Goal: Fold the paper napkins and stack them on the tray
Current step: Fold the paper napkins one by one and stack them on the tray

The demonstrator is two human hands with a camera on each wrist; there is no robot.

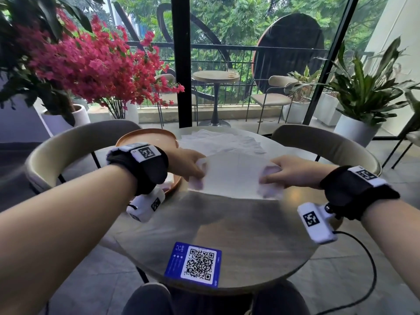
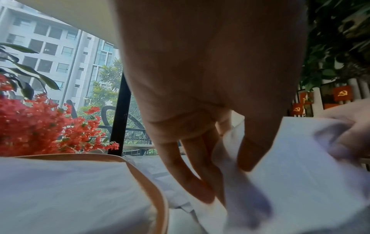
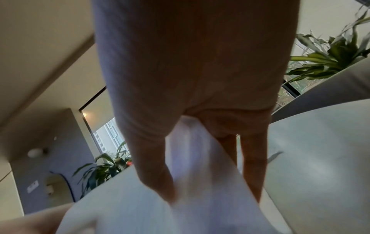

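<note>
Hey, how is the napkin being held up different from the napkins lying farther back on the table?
The held napkin is lifted, pinched by the left hand and right hand; the loose napkins lie on the table, untouched. The held one is stretched as a single sheet; the loose ones overlap in a spread. Both are white paper.

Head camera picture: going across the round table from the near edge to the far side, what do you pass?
Blue QR card → bare tabletop → napkin held at its two ends by the left hand and right hand → loose pile of unfolded napkins at the far edge.
</note>
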